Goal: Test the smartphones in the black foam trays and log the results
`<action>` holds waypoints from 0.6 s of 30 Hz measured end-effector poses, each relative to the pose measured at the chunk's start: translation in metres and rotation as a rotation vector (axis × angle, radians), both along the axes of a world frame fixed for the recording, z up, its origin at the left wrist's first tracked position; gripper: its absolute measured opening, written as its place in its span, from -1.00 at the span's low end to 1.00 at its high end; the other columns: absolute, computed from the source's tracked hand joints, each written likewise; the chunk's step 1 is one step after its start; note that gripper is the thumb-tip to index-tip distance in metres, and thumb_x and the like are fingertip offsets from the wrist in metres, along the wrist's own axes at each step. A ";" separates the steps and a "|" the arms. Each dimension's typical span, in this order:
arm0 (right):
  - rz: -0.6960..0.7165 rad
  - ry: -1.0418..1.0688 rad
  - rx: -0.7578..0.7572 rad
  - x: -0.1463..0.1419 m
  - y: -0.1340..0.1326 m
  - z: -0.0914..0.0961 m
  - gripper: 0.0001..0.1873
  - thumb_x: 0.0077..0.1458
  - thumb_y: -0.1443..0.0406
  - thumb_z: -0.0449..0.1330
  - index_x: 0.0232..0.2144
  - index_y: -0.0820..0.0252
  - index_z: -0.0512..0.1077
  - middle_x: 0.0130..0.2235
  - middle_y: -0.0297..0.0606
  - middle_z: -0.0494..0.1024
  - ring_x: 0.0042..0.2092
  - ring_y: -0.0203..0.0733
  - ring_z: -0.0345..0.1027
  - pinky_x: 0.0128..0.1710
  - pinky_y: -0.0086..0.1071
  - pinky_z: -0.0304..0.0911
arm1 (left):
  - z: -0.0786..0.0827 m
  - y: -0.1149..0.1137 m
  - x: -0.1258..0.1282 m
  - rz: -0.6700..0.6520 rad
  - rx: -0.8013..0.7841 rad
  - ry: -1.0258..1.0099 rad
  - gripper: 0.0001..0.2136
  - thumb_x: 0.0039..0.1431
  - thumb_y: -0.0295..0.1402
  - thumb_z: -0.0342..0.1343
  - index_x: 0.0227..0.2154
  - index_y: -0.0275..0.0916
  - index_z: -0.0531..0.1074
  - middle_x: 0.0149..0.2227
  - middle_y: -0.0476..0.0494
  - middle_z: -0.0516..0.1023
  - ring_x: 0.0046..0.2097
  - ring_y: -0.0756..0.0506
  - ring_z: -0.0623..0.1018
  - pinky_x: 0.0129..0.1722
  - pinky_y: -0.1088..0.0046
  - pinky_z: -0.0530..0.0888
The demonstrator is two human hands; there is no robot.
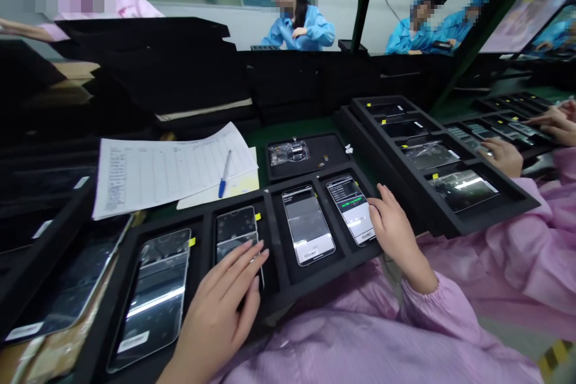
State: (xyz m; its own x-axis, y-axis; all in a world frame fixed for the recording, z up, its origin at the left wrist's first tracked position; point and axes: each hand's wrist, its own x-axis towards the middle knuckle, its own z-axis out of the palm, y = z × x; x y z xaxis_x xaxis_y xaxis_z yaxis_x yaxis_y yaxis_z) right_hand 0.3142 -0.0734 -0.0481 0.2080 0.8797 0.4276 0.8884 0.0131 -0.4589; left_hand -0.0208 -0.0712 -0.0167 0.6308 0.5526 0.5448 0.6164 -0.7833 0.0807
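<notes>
A black foam tray (274, 234) in front of me holds several phones in separate slots. My left hand (225, 300) lies flat, fingers stretched out, on the lower part of a dark-screened phone (234, 228). My right hand (392, 225) rests at the right edge of a lit phone (351, 204) showing a green bar, fingers curled against its side. Between them lies another lit phone (306, 225). At the far left slot a phone (157, 294) has a dark reflective screen.
Printed sheets (166, 168) with a blue pen (224, 175) lie behind the tray. A small tray (333, 153) holds a bagged part. Another phone tray (513, 189) stands at right, where a neighbour's hands (506, 156) work. People in blue sit beyond.
</notes>
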 end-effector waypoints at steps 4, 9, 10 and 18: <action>0.008 0.097 -0.051 0.007 -0.001 0.006 -0.58 0.33 0.24 -0.09 -0.16 0.21 0.56 0.21 0.01 0.41 0.29 0.07 0.21 0.22 0.03 0.23 | -0.002 0.003 -0.002 0.061 -0.038 -0.059 -0.63 0.26 -0.50 0.00 0.13 -0.30 0.33 0.10 -0.30 0.49 0.20 -0.25 0.41 0.14 0.12 0.39; -0.005 0.159 -0.107 0.007 -0.001 0.011 -0.56 0.32 0.23 -0.10 -0.15 0.22 0.57 0.22 0.01 0.40 0.28 0.06 0.23 0.23 -0.02 0.22 | -0.004 0.004 -0.002 0.090 -0.064 -0.088 -0.65 0.30 -0.43 -0.03 0.12 -0.27 0.35 0.10 -0.28 0.49 0.18 -0.26 0.43 0.15 0.09 0.39; -0.012 0.148 -0.112 0.005 -0.001 0.011 -0.56 0.31 0.24 -0.10 -0.15 0.23 0.57 0.23 0.03 0.39 0.29 0.07 0.22 0.23 -0.01 0.21 | -0.005 0.004 -0.003 0.088 -0.064 -0.089 -0.66 0.30 -0.42 -0.03 0.11 -0.27 0.36 0.09 -0.28 0.49 0.18 -0.26 0.43 0.15 0.09 0.39; -0.034 -0.036 -0.137 -0.007 0.002 0.006 -0.57 0.27 0.28 -0.03 -0.05 0.42 0.54 0.34 0.23 0.14 0.38 0.28 -0.03 0.29 0.14 0.05 | -0.002 0.006 0.000 0.046 0.001 -0.034 -0.69 0.29 -0.46 -0.02 0.06 -0.32 0.39 0.06 -0.28 0.53 0.16 -0.22 0.44 0.09 0.17 0.45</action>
State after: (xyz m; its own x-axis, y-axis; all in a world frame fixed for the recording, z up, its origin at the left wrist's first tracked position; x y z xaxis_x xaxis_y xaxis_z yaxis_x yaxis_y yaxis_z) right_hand 0.3074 -0.0717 -0.0425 0.2250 0.9232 0.3115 0.9033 -0.0779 -0.4218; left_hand -0.0211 -0.0655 -0.0184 0.5859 0.5800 0.5660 0.6483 -0.7545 0.1021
